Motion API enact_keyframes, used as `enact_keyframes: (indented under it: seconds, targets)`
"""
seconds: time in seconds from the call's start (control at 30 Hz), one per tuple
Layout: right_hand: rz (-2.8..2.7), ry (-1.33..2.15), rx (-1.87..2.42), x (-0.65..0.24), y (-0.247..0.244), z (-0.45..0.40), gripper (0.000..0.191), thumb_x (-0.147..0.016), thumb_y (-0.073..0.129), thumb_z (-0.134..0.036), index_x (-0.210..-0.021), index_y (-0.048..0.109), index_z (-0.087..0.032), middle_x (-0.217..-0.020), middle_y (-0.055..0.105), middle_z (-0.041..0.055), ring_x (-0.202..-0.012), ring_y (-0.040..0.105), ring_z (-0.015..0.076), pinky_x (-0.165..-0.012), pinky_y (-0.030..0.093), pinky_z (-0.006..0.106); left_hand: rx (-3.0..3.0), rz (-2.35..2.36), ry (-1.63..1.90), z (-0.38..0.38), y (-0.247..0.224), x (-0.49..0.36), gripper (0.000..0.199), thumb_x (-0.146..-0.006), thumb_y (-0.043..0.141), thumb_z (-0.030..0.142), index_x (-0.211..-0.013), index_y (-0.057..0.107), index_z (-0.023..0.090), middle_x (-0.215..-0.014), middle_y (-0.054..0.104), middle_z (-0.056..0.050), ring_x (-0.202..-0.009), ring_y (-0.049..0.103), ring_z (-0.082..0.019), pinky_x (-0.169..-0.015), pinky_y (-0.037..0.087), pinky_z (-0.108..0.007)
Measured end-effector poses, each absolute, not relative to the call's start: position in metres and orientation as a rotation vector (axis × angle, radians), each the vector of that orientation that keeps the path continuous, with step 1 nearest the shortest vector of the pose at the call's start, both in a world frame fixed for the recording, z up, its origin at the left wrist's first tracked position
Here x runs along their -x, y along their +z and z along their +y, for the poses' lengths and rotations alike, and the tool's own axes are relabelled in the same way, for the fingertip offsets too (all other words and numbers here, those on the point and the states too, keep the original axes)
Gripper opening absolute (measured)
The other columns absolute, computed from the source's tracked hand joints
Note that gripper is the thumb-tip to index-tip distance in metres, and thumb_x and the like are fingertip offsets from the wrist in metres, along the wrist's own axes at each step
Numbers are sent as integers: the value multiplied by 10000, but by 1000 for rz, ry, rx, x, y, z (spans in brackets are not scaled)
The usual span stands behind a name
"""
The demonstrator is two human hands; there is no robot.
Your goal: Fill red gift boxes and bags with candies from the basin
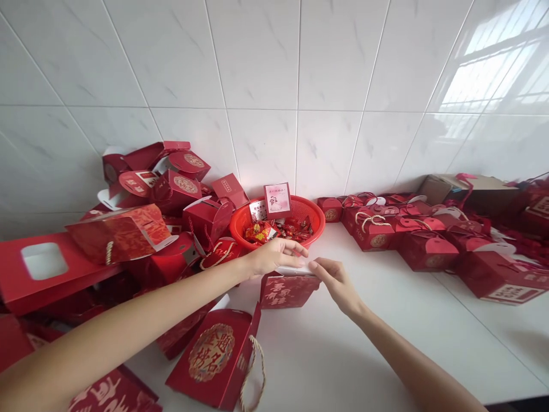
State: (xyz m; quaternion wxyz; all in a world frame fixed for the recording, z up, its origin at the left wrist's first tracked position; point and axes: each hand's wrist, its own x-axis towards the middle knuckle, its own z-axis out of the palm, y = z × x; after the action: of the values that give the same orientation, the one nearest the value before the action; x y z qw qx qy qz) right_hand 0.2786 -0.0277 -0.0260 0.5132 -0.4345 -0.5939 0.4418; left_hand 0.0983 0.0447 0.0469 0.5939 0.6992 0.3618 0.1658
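Working at a small red card box (288, 293), both bare hands on its top; box stands upright on the smooth white surface (334, 355), mid-view, just in front of the basket, flat front face with pale lettering, whitish card edge along the top. Left hand (274, 256) over the top left, fingers loosely curved and partly apart; can't tell if they grip the card. Right hand (337, 279) at the top right corner, thumb and bent forefinger close together against the pale edge; can't tell if it's a firm pinch. Behind: round red plastic basket (319, 226), perforated wall, holding crinkly shiny wrapped sweets (299, 230), plus a flat square pink card (278, 200) propped upright. Near the left forearm, a larger red box (210, 355) with a round gold-edged emblem, tilted, twisted cream rope handle (256, 375) looping onto the surface. Far left: jumbled pile of red boxes (184, 186), stiff card, rounded flaps, some open with white insides; one long box (38, 266) has a rounded rectangular cutout. Right side: group of squat red boxes (431, 252), folded into shape, arched top flaps, thin cord handles; brown cardboard carton (480, 191) behind them. Back wall (261, 63) is glossy white tile, grey veining, window reflection at upper right.
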Motion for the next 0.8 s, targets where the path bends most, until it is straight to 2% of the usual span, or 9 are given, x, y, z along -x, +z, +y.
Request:
enact_keyframes:
  seconds: [0.1,0.27,0.4,0.5,0.57,0.67,0.8]
  targets:
    - [-1418,1067,1063,-274,-28,-28,580,-865,566,-682,-571,460,-193,-576,432,-16,-584,423,123,-578,390,268,-1581,851,319,47,44,-94,286,-646,819,345,-863,731,182,-845,695,-10,-820,621,-171,-759,446,-288]
    - [-1447,1097,1048,-268,-27,-24,586,-851,547,-717,-596,448,-198,-593,415,-21,-590,414,122,-569,375,265,-1594,879,271,53,48,-86,244,-626,811,340,-814,746,199,-835,706,-10,-890,630,-204,-834,453,-312]
    - [-1539,1093,1055,-268,-23,-13,581,-828,569,-730,-623,463,-197,-588,400,-32,-569,409,115,-530,354,255,-1768,880,227,59,61,-77,285,-705,781,422,-901,762,216,-937,730,-18,-1031,624,-228,-925,442,-315]
    - [-1589,1046,1035,-272,-11,2,563,-846,559,-714,-649,512,-189,-597,449,-22,-571,450,121,-526,364,256,-1854,903,232,68,80,-73,351,-775,729,495,-988,761,218,-1068,737,-41,-1072,629,-228,-924,459,-306]
    - [-1591,959,1016,-277,4,15,554,-848,564,-704,-656,557,-184,-590,481,-13,-570,464,125,-526,373,258,-1911,965,234,79,98,-72,368,-813,693,500,-1005,750,192,-1066,740,-65,-996,658,-217,-858,491,-302]
    - [-1524,834,993,-286,29,39,529,-835,589,-690,-698,642,-182,-616,559,10,-582,497,135,-546,423,267,-2114,1116,205,105,132,-71,280,-835,671,385,-969,747,151,-888,739,-29,-825,653,-167,-748,498,-257]
    - [-1402,788,958,-296,52,69,457,-805,645,-635,-752,690,-184,-659,632,22,-574,529,134,-584,490,279,-2231,1250,114,150,164,-72,120,-730,720,216,-825,762,157,-691,707,15,-689,588,-145,-661,459,-237]
